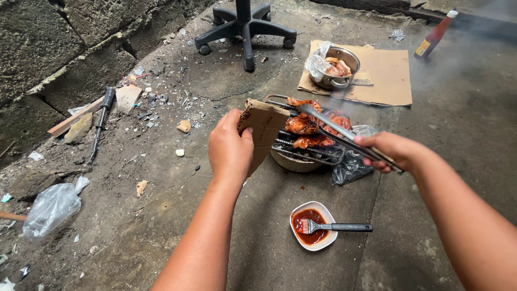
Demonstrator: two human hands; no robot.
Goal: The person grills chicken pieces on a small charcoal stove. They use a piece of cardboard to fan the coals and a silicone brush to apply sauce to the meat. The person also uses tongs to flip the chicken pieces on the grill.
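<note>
My left hand grips a folded piece of brown cardboard upright beside a small round grill. Sauce-glazed meat pieces lie on its wire rack. In my right hand are metal tongs, their tips reaching over the meat. Thin smoke drifts up to the right.
A white dish of red sauce with a basting brush sits on the concrete near me. Beyond the grill a metal pot rests on flat cardboard, with a sauce bottle farther right. An office chair base, rubble and a plastic bag lie left.
</note>
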